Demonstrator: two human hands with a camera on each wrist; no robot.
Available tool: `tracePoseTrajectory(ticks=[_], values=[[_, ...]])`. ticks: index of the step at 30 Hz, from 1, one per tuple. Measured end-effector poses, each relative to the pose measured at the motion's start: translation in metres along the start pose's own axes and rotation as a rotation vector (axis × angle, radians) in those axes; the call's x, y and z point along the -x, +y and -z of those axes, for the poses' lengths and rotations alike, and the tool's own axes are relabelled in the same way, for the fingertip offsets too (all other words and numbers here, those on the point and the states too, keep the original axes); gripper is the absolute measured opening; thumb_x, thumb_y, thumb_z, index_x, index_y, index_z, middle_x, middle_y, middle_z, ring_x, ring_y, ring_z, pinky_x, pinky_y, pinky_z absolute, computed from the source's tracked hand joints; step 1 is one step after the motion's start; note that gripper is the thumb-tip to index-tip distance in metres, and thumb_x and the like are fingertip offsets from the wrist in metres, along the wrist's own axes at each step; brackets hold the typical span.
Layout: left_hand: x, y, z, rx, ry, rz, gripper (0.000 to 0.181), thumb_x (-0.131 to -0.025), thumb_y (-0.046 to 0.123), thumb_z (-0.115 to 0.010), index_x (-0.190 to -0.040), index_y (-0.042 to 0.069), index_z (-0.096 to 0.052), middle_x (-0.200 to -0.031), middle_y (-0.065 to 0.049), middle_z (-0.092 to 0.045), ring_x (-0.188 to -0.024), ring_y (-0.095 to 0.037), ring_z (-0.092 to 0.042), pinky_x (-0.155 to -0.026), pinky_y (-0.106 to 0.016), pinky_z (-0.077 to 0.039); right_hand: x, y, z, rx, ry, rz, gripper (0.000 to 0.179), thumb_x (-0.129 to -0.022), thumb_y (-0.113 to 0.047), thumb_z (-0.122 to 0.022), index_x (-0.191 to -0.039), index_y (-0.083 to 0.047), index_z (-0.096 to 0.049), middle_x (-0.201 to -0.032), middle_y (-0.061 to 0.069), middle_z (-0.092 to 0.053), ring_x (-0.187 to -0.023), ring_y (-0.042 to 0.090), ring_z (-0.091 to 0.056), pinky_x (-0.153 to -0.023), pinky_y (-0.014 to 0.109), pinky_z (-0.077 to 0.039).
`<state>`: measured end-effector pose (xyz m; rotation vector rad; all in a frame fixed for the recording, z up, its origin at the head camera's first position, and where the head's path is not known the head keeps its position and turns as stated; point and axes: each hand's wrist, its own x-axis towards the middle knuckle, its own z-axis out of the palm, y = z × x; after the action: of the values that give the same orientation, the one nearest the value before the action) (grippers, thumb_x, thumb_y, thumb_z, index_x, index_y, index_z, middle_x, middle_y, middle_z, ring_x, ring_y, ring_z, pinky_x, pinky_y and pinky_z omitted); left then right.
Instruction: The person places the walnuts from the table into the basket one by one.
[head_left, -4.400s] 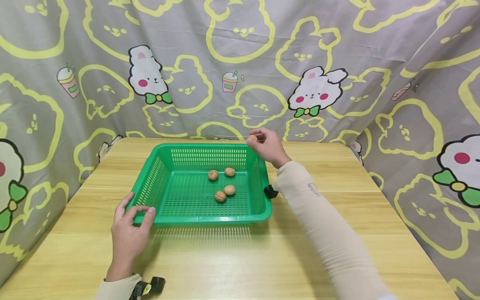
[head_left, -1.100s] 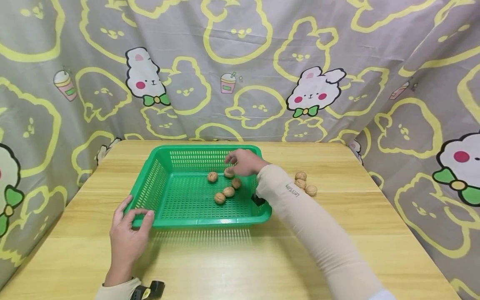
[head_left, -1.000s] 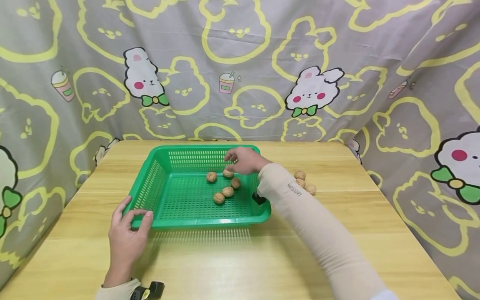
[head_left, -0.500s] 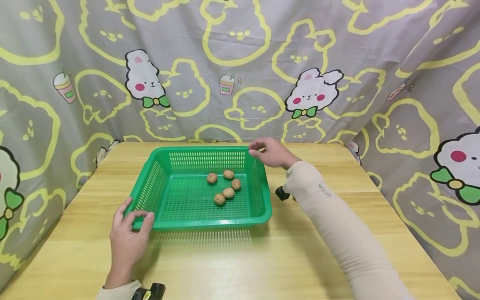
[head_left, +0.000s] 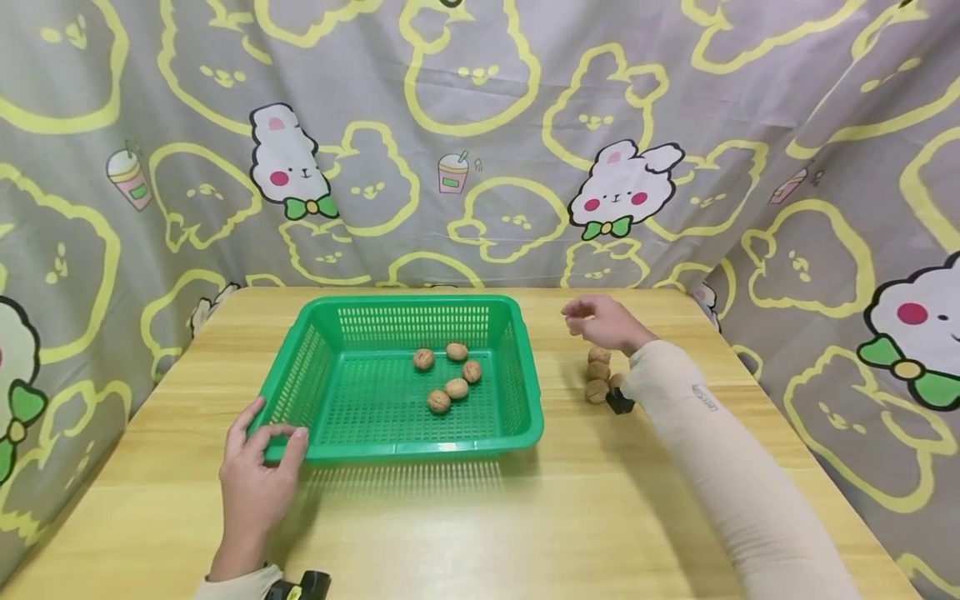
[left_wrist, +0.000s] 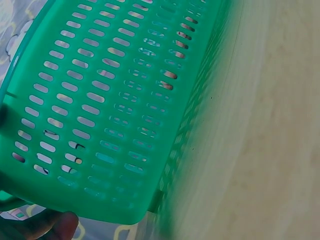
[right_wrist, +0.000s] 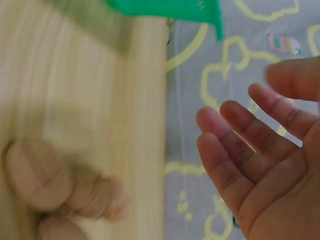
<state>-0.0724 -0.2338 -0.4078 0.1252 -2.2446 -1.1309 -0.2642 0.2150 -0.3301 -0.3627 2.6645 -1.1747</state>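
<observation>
In the head view a green plastic basket (head_left: pixel 420 450) with slotted walls stands on the table, several walnuts (head_left: pixel 457 388) loose on its floor. My left hand (head_left: pixel 258 487) holds the basket's near left corner, fingers over the rim and thumb at the front edge. The left wrist view has the basket's slotted wall (left_wrist: pixel 90 107) close up, with fingertips at its lower end. To the right of the basket, my right hand (head_left: pixel 603 323) hovers near several walnuts (head_left: pixel 597 371) grouped on the table; the forearm partly hides one. Its fingers are loosely bent with nothing in them (right_wrist: pixel 265 145).
The wooden table (head_left: pixel 480 533) runs back to a grey curtain (head_left: pixel 375 250) with cartoon bears and rabbits. A black wrist camera (head_left: pixel 619 401) hangs under the right forearm, beside the walnuts. Another wrist camera (head_left: pixel 315 585) sits on the left wrist.
One more walnut lies in the basket than in the earliest frame. My right hand has moved out of the basket, over its right rim, to the walnuts on the table. The left hand stays put.
</observation>
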Motion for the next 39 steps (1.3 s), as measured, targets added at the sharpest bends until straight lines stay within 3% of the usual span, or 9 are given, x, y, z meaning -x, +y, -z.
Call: tracePoseTrajectory(ticks=[3, 10, 19, 26, 35, 39], values=[[0.002, -0.002, 0.001, -0.009, 0.001, -0.008, 0.014, -0.087, 0.014, -0.067, -0.083, 0.0, -0.066, -0.144, -0.019, -0.043, -0.131, -0.046, -0.036, -0.097, -0.071, -0.028, 0.006, 0.018, -0.001, 0.086, 0.014, -0.007, 0.03, -0.098, -0.014, -0.053, -0.124, 0.001, -0.057, -0.117, 0.02, -0.059, -0.107, 0.035, -0.057, -0.089, 0.046, -0.046], [0.001, -0.002, 0.001, -0.012, -0.009, -0.008, 0.015, -0.088, 0.016, -0.067, -0.083, 0.002, -0.066, -0.145, -0.018, -0.042, -0.131, -0.045, -0.036, -0.093, -0.072, -0.032, 0.02, 0.047, 0.004, 0.117, 0.01, -0.089, 0.04, -0.091, -0.014, -0.061, -0.126, 0.004, -0.054, -0.124, 0.03, -0.051, -0.115, 0.044, -0.048, -0.094, 0.056, -0.041], [0.0, 0.0, 0.002, -0.004, -0.012, -0.004, 0.013, -0.087, 0.014, -0.067, -0.083, 0.002, -0.066, -0.146, -0.017, -0.042, -0.131, -0.046, -0.036, -0.093, -0.072, -0.032, 0.029, 0.076, 0.008, 0.168, -0.062, -0.113, 0.048, -0.086, -0.025, -0.072, -0.12, 0.004, -0.056, -0.123, 0.029, -0.052, -0.112, 0.042, -0.049, -0.088, 0.051, -0.045], [0.001, 0.0, 0.002, -0.001, -0.015, 0.007, 0.013, -0.087, 0.014, -0.067, -0.083, 0.002, -0.066, -0.146, -0.017, -0.042, -0.13, -0.048, -0.036, -0.094, -0.072, -0.03, 0.036, 0.084, 0.009, 0.157, -0.131, -0.133, 0.051, -0.081, -0.021, -0.078, -0.117, 0.007, -0.055, -0.117, 0.032, -0.052, -0.109, 0.044, -0.05, -0.089, 0.052, -0.044], [0.002, 0.0, 0.001, -0.017, -0.002, -0.013, 0.014, -0.087, 0.015, -0.068, -0.082, 0.002, -0.066, -0.144, -0.018, -0.043, -0.13, -0.047, -0.037, -0.093, -0.072, -0.031, 0.039, 0.091, 0.008, 0.159, -0.159, -0.146, 0.035, -0.083, -0.014, -0.075, -0.107, 0.005, -0.058, -0.097, 0.018, -0.059, -0.087, 0.026, -0.056, -0.073, 0.037, -0.047], [0.001, -0.001, 0.001, -0.015, -0.004, -0.01, 0.013, -0.087, 0.015, -0.068, -0.082, 0.002, -0.066, -0.145, -0.018, -0.043, -0.13, -0.046, -0.037, -0.094, -0.072, -0.031, 0.039, 0.094, 0.008, 0.176, -0.164, -0.156, 0.034, -0.085, -0.017, -0.073, -0.108, 0.003, -0.058, -0.101, 0.019, -0.058, -0.09, 0.028, -0.055, -0.074, 0.038, -0.047]])
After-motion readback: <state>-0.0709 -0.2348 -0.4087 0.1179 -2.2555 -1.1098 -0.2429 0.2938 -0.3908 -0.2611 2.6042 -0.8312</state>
